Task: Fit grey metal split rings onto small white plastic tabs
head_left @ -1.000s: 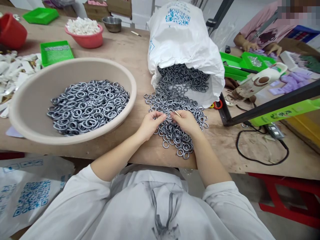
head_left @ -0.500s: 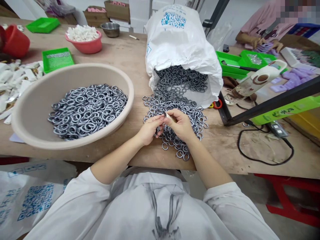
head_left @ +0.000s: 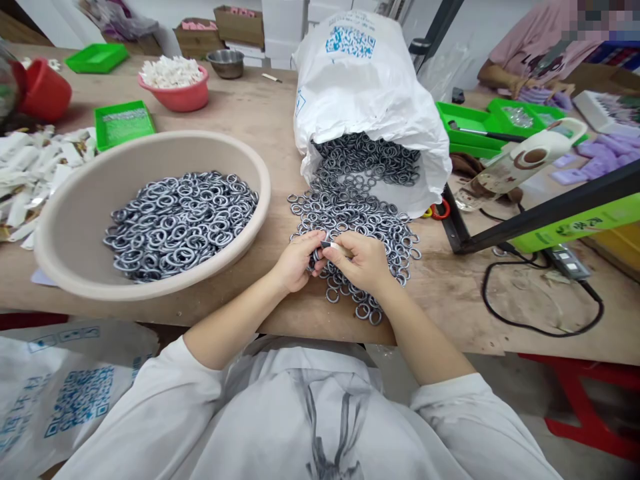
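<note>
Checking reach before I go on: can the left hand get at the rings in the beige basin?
Probably yes. The basin stands left of the left hand, and only its raised rim seems to lie between that hand and the heaped rings. The hand isn't free, though: its fingers hold a dark ring.

Bright, diffuse light, wide-angle edge distortion.

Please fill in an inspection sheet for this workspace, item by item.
Surface: brown wooden table.
Job's things: round glossy grey rings, piled at the mouth of a white plastic sack, more in a large round beige basin.
Clutter: round red plastic bowl of white pieces; shallow green plastic trays.
Hands: left hand holds rings; right hand holds a small pale-handled, dark-tipped tool.
Cables: black cable, looped at the table's right.
Surroundings: person in pink shirt, far right.
</note>
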Tool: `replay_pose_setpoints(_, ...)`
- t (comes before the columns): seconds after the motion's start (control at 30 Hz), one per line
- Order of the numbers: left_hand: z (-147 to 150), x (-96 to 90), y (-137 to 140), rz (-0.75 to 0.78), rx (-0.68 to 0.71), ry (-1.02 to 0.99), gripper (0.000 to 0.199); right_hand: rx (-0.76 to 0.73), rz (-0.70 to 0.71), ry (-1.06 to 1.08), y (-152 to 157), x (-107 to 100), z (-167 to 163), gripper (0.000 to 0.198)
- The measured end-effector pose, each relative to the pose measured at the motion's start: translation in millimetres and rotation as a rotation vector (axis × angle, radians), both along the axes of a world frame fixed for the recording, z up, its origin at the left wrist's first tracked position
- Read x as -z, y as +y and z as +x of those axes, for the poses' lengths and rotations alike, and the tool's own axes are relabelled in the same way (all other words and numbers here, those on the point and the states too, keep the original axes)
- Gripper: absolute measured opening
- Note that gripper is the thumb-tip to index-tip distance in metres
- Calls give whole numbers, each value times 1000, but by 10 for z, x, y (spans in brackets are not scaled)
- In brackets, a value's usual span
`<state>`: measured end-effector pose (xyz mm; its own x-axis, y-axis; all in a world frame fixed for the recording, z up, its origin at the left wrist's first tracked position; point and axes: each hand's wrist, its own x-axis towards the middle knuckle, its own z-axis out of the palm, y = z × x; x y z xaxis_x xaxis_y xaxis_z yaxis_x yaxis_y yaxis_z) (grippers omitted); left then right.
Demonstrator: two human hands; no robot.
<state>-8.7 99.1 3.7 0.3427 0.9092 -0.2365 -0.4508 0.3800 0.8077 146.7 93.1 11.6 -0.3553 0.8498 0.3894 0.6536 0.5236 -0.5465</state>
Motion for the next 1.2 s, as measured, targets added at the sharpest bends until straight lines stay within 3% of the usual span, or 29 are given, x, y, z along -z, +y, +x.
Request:
replay_pose_setpoints(0.1, -13, -14, -5, -10, 31, -12, 26, 42, -50, 24, 51, 17, 9, 42)
replay_pose_setpoints(0.23, -15, -47, -44, -2, 151, -48, 31, 336, -111, 67, 246, 40, 152, 46)
replay_pose_setpoints(0.3, -24, -62, -43, 9, 135, -70, 31, 442, -130, -28, 328, 52, 211, 45)
replay_pose_setpoints(0.43, -84, -56, 41, -5, -38, -69, 21, 346, -169, -374, 348, 83, 136, 38)
replay_pose_setpoints(0.5, -116, -42, 91, -13, -106, -66, 27, 285, -193, -481, 320, 91, 47, 33)
replay_pose_setpoints(0.73, -128, -67, 120, -185, -172, -45, 14, 290, -233, -583, 314, 69, -29, 25)
replay_pose_setpoints(0.93, -74, -6, 81, -6, -167, 164, 37, 338, -245, -421, 358, 52, 118, 28)
replay_pose_setpoints(1.1, -25, 67, 29, 270, -135, 437, 32, 134, -289, -120, 297, 32, 105, 30)
replay_pose_setpoints(1.2, -11, 83, 18, 341, -124, 517, 26, 113, -320, 46, 255, 50, 46, 29)
